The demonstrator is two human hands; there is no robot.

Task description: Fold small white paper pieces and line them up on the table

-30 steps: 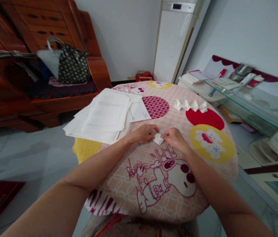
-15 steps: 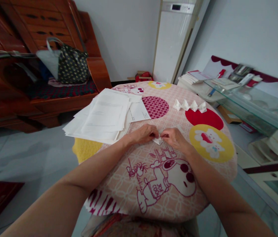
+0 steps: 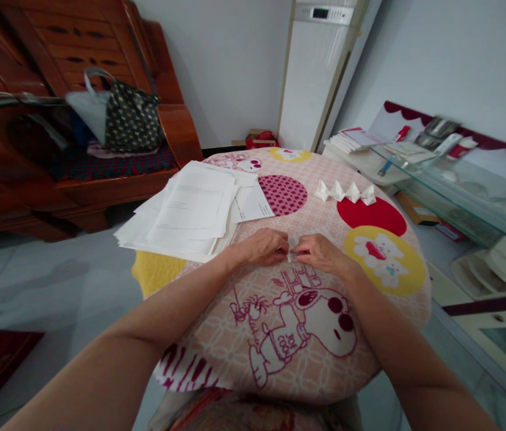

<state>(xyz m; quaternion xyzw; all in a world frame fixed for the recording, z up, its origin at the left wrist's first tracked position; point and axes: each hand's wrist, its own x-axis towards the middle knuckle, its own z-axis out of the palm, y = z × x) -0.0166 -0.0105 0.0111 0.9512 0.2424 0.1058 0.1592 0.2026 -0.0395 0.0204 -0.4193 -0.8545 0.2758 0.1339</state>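
Observation:
Between my two hands, over the middle of the table, is a small folded piece of white paper (image 3: pixel 291 257) with dark print on it. My left hand (image 3: pixel 267 246) pinches its left side. From the right, my right hand (image 3: pixel 318 252) pinches the other side, fingertips close to those of the left. The fingers cover most of the paper, so its full shape is hidden. Farther back on the right, several folded white paper shapes (image 3: pixel 345 191) with pointed tops stand in a row.
A spread stack of white paper sheets (image 3: pixel 190 206) lies on the table's left side. A patterned cloth (image 3: pixel 253 287) covers the round table. A glass shelf (image 3: pixel 468 191) juts in at the right. On the wooden bench (image 3: pixel 176 131) sits a dark dotted bag (image 3: pixel 132 117).
My fingers have closed further over the small paper, and less of it shows now. The left hand has shifted slightly downward. The row of folded papers and the stack have stayed put.

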